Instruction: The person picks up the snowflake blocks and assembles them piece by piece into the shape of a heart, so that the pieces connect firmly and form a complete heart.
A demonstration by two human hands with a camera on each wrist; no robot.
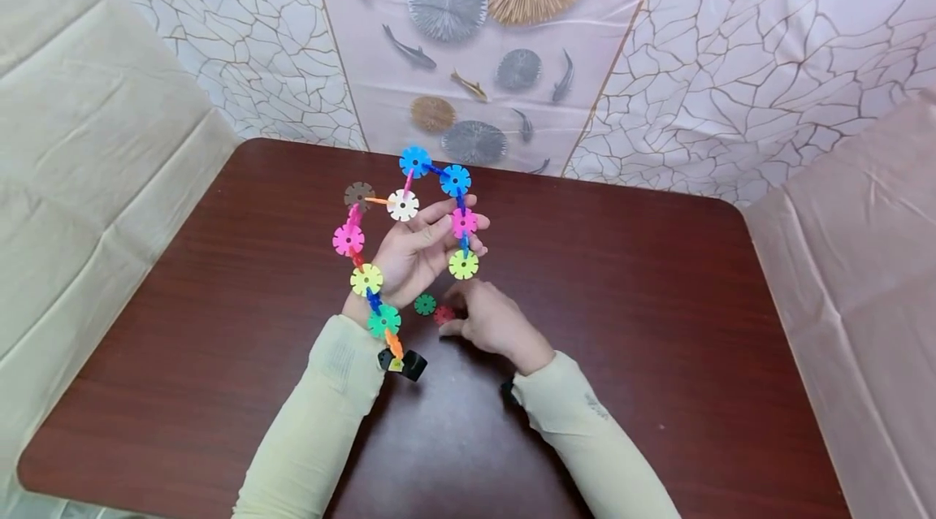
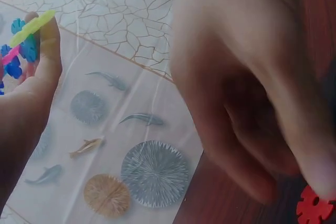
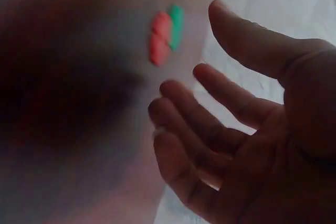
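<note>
My left hand (image 1: 417, 259) holds up a curved chain of notched plastic discs, thumb and fingers at the pink disc (image 1: 464, 223) near one end. That end finishes in a yellow disc (image 1: 464, 265). The chain's other side, with a green disc (image 1: 383, 322), overlaps my left wrist in the head view. Low over the table, my right hand (image 1: 500, 328) reaches toward a loose red disc (image 1: 443, 315), thumb and fingers apart. In the right wrist view, the red disc (image 3: 160, 39) and a green disc (image 3: 176, 27) appear beyond the fingertips, with nothing between them.
The loose green disc (image 1: 425, 304) lies beside the red one on the dark brown table (image 1: 621, 275). A patterned backdrop (image 1: 468, 40) rises behind the far edge. Pale cloth (image 1: 848, 275) hangs at both sides. A black wrist device (image 1: 405, 365) sits at my left cuff.
</note>
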